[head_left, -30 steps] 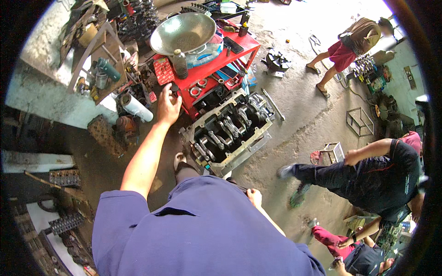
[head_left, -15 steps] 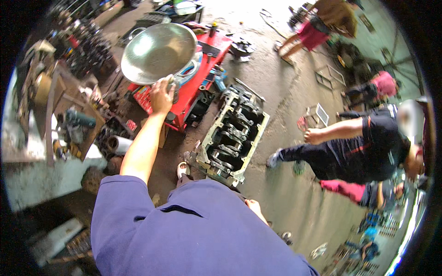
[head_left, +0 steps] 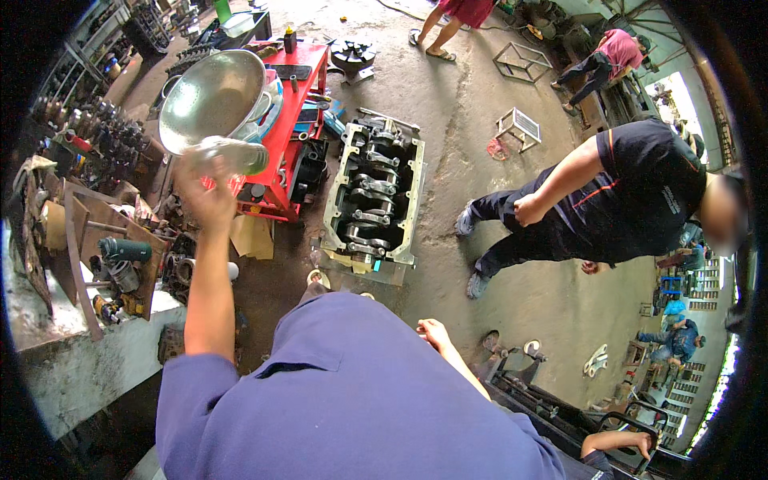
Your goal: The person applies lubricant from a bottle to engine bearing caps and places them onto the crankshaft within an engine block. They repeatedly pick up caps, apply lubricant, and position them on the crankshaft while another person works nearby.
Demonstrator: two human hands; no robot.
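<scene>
My left hand (head_left: 206, 192), smeared by motion, is raised beside the red table with its fingers closed round a shiny cylinder (head_left: 232, 155). The cylinder looks glassy or metallic with a darker grey end; blur hides its exact kind. Just beyond it, a wide metal basin (head_left: 212, 100) with side handles sits tilted on the red table (head_left: 308, 60). Low at my right side, my right hand (head_left: 434, 333) is loosely curled with nothing visible in it. Ahead of me on the floor lies an engine block (head_left: 332, 196) with its crankshaft (head_left: 373, 186) showing.
A person in dark clothes (head_left: 632, 180) stands to the right of the block. A small metal stool (head_left: 524, 124) and a bare metal frame (head_left: 522, 62) stand farther off. Engine parts (head_left: 88, 132) crowd the left side, near a pale concrete ledge (head_left: 88, 364). Other people are farther away.
The view has shifted. My left hand has moved from the basin's near edge, and the cylinder now shows clearly in it. The person in dark clothes has changed stance.
</scene>
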